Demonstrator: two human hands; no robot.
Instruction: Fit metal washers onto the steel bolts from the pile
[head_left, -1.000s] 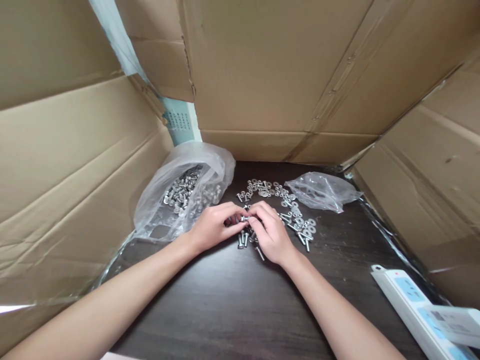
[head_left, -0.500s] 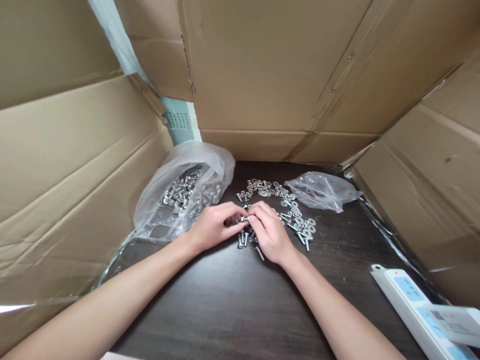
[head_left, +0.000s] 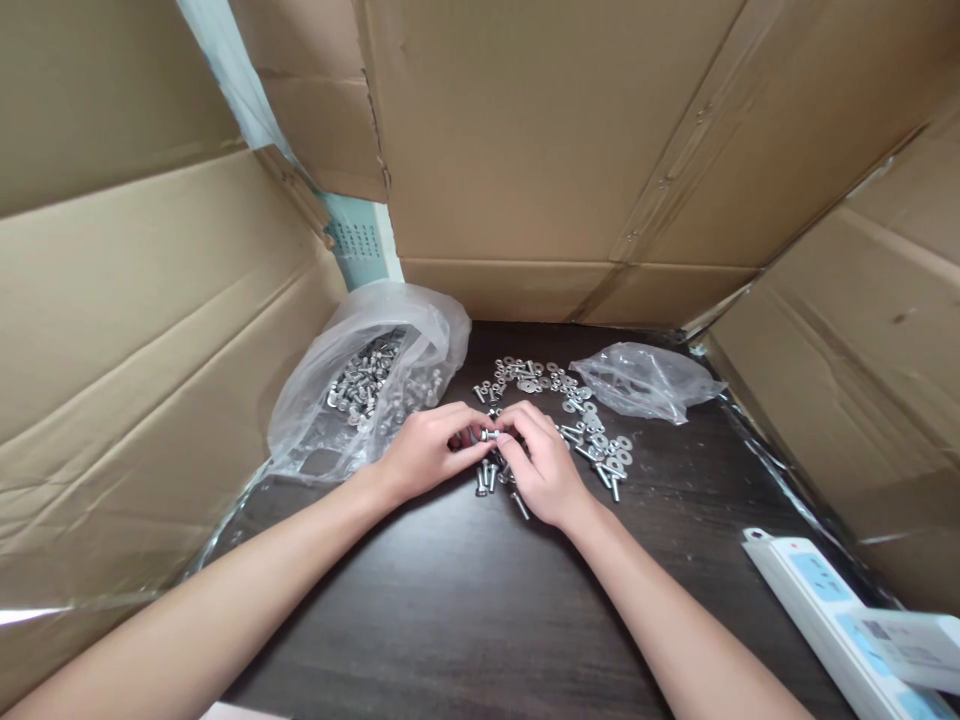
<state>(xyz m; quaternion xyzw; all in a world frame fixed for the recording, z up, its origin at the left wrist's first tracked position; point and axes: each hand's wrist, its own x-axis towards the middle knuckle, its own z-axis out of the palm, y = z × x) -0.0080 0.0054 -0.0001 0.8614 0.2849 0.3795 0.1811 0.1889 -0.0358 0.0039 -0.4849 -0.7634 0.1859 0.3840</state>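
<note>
our left hand point(head_left: 435, 452) and right hand point(head_left: 541, 465) pinch a small bolt point(head_left: 490, 435) between their fingertips — it lies roughly level over the dark table point(head_left: 450, 610), above loose bolts point(head_left: 487, 477). the open bag of hardware point(head_left: 367, 385) sits just beyond our left hand — washers point(head_left: 619, 458) lie right of our right hand.

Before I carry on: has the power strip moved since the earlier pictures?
No, the power strip sits at the same place against the cardboard wall.

Shiny metal bolts point(head_left: 492, 476), translucent wrinkled plastic bag point(head_left: 300, 410), matt cardboard walls point(head_left: 510, 140), glossy dark wood-look tabletop point(head_left: 435, 610).
</note>
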